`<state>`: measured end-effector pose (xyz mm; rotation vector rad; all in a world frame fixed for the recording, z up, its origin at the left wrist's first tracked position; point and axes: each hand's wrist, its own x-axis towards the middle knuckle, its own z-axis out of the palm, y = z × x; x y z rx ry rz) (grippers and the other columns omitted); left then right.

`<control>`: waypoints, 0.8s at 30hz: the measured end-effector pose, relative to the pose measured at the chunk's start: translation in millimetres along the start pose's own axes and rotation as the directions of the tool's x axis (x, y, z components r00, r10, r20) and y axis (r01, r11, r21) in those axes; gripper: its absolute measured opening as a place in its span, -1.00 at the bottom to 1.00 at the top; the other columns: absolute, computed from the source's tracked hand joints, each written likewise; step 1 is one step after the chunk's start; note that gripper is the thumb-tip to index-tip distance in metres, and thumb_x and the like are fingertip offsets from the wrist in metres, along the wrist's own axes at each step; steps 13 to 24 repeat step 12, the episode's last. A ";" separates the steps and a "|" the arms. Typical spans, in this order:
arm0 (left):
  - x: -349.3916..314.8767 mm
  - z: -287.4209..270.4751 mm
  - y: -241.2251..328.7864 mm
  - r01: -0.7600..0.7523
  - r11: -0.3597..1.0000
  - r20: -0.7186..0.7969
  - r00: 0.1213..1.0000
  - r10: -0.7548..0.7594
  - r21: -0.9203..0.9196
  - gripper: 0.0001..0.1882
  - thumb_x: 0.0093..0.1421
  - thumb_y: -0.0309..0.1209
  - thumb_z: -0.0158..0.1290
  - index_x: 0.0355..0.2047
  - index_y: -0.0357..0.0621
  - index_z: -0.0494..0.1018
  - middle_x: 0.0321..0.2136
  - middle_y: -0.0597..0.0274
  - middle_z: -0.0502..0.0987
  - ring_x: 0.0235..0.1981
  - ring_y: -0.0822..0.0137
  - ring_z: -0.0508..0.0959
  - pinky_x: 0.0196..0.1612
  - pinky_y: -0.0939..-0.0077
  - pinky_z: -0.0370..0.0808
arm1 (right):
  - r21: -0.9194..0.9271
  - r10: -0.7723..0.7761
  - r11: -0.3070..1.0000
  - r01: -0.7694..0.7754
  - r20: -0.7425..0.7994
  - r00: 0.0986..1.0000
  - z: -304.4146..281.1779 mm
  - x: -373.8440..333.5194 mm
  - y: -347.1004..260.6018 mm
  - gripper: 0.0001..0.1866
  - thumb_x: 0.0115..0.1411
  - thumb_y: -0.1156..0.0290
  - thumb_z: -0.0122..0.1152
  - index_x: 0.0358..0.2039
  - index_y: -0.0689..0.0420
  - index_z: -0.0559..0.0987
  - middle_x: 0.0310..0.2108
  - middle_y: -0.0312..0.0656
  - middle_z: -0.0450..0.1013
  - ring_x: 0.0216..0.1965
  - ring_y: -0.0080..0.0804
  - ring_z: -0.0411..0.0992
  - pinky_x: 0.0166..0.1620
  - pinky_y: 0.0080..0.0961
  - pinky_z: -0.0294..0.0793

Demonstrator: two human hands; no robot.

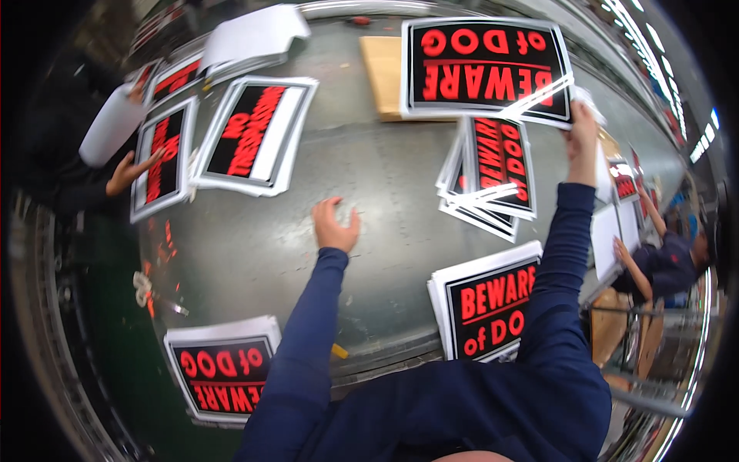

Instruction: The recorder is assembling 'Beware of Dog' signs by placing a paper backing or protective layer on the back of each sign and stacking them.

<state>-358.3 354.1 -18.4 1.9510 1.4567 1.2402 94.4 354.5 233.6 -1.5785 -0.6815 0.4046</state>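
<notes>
Grey table, sign in right fingers

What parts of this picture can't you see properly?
- Right hand, head view: its fingertips hide behind the sign stack it grips.
- Left hand: it is over the grey table, but touching or hovering cannot be told.
- Cardboard sheet: mostly covered by that stack.
- Near-right sign stack: its edge is hidden by the blue sleeve.
- Co-worker's hand at left: small and bent by the lens.
</notes>
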 end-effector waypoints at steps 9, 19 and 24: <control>-2.4 3.1 -11.2 -0.070 0.993 0.000 0.998 0.071 0.092 -0.72 -0.04 -0.39 0.13 -0.28 -0.15 0.41 -0.31 0.17 0.45 -0.19 0.18 0.40 -0.12 0.35 0.34 | 0.450 0.193 0.886 -0.113 -0.135 0.972 3.5 -142.9 165.1 -0.83 0.25 0.45 -0.04 -0.15 0.14 0.33 -0.27 -0.20 0.41 -0.46 -0.42 0.45 -0.34 -0.38 0.55; -2.3 9.2 -2.1 0.003 0.996 0.048 0.999 -0.007 0.085 -0.71 -0.03 -0.39 0.12 -0.27 -0.19 0.40 -0.28 0.14 0.44 -0.17 0.16 0.38 -0.08 0.30 0.33 | 0.519 0.406 0.804 -0.291 -0.120 0.906 12.9 -160.3 211.0 -0.78 0.23 0.48 -0.03 -0.11 0.15 0.29 -0.20 -0.13 0.41 -0.42 -0.32 0.50 -0.37 -0.37 0.55; -2.3 9.2 -2.1 0.003 0.996 0.048 0.999 -0.007 0.085 -0.71 -0.03 -0.39 0.12 -0.27 -0.19 0.40 -0.28 0.14 0.44 -0.17 0.16 0.38 -0.08 0.30 0.33 | 0.519 0.406 0.804 -0.291 -0.120 0.906 12.9 -160.3 211.0 -0.78 0.23 0.48 -0.03 -0.11 0.15 0.29 -0.20 -0.13 0.41 -0.42 -0.32 0.50 -0.37 -0.37 0.55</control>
